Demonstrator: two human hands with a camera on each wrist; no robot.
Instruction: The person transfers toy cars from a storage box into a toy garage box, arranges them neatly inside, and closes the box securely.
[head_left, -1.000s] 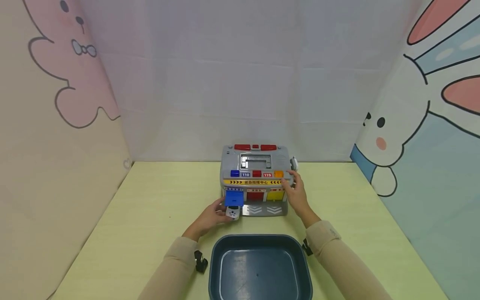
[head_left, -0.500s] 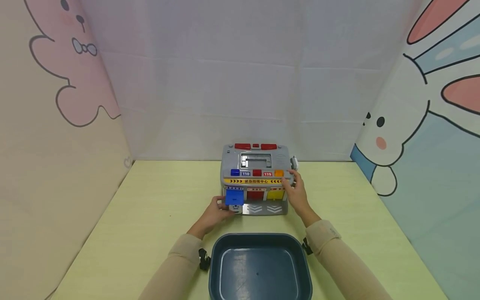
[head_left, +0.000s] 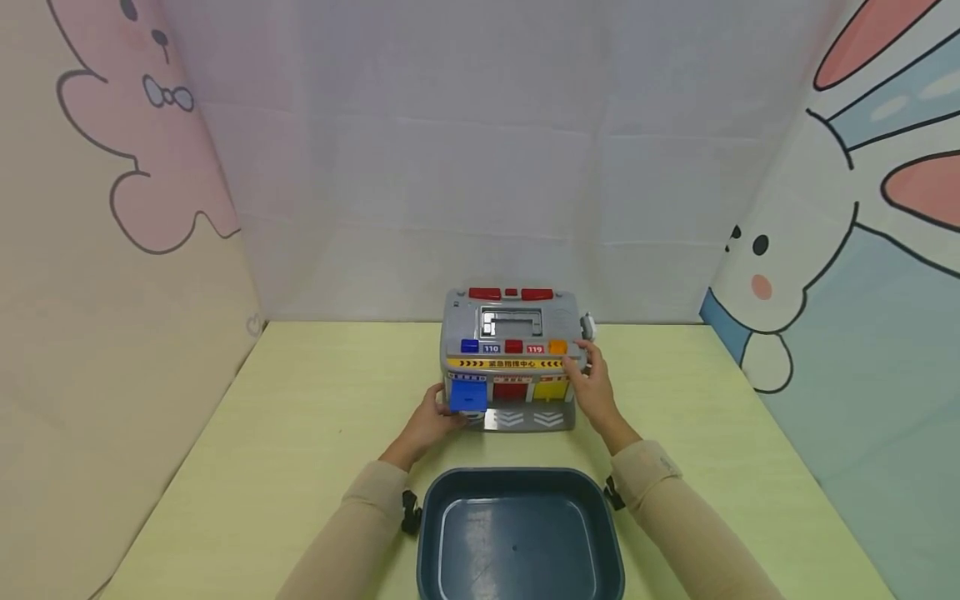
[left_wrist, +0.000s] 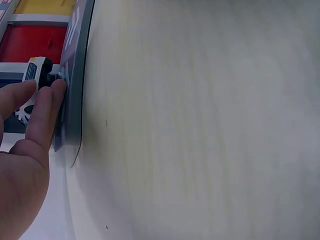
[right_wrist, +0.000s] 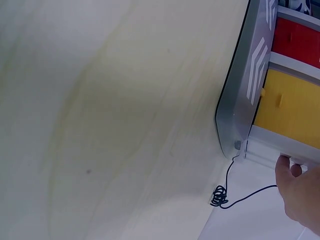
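Note:
A grey toy garage with blue, red and yellow doors stands at the back of the table. Its blue door is raised over the left bay. My left hand pinches a small white toy car between thumb and fingers at that bay, on the garage's ramp. In the head view, the car is mostly hidden beneath the blue door and behind the fingers. My right hand grips the garage's right front corner, with fingers against its side. The red door and yellow door are down.
A dark blue plastic tub stands at the table's front, between the forearms. A coiled black cord lies beside the garage's right side. A white curtain hangs behind the table, with printed walls on both sides.
My left hand has moved the toy car away from me, from in front of the ramp to under the raised blue door. My right hand stays on the garage's corner.

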